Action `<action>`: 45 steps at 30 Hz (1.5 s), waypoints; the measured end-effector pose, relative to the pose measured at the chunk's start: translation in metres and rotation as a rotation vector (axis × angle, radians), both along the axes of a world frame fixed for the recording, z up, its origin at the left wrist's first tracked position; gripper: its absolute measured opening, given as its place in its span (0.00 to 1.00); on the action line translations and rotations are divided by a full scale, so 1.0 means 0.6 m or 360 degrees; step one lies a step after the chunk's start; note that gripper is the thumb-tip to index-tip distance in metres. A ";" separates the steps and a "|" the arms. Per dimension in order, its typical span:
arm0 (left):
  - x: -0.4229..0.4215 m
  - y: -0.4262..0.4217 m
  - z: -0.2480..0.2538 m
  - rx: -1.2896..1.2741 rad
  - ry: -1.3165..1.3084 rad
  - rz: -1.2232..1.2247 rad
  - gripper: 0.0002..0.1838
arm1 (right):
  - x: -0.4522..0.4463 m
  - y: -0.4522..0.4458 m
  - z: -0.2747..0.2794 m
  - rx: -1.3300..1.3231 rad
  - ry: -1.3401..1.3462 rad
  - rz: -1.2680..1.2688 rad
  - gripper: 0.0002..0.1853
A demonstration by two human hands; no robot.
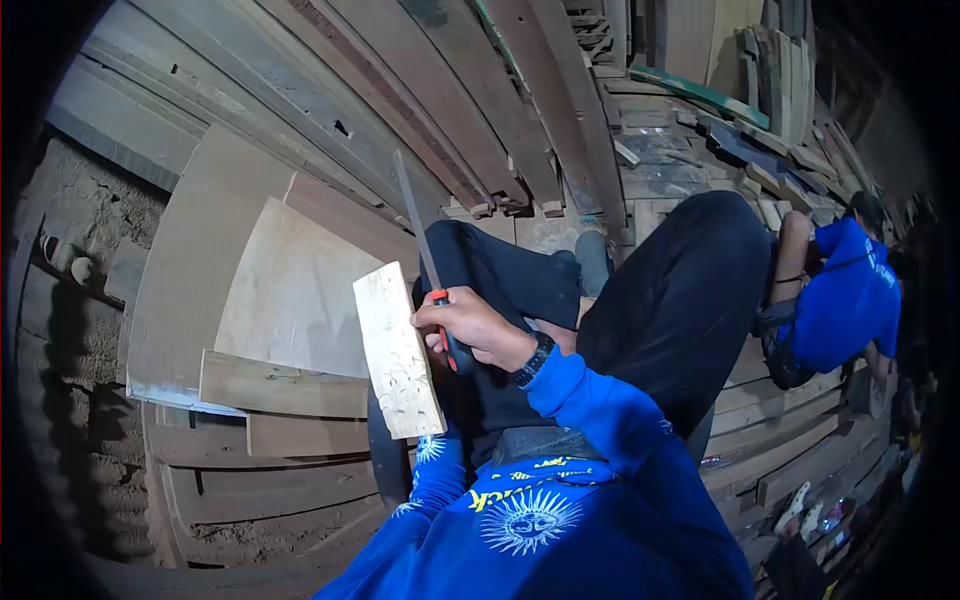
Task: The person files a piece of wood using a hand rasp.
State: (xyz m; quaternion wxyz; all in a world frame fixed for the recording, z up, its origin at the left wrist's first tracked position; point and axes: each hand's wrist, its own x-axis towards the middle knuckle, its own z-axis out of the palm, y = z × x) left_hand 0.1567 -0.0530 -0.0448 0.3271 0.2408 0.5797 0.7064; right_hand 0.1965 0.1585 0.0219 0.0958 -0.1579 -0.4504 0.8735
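I'm seeing the right hand (pixel 478 325) clasping a file (pixel 418 222) beside a wooden board (pixel 393 350) over the dark trousers (pixel 655 300); the board is hiding the left hand, grip unknown. Scuffs are showing; what's finished or remaining, I can't tell.

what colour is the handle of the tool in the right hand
Red and black, seen in the head view; the right hand partly covers the handle.

rough wall (pixel 110 200) at left, long planks (pixel 365 75) lined up beyond, wooden boards (pixel 785 438) at right; dim light
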 end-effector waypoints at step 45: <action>0.018 -0.038 -0.001 -0.0137 -0.0024 -0.0073 0.27 | -0.005 -0.010 -0.007 -0.0065 0.0010 -0.0013 0.06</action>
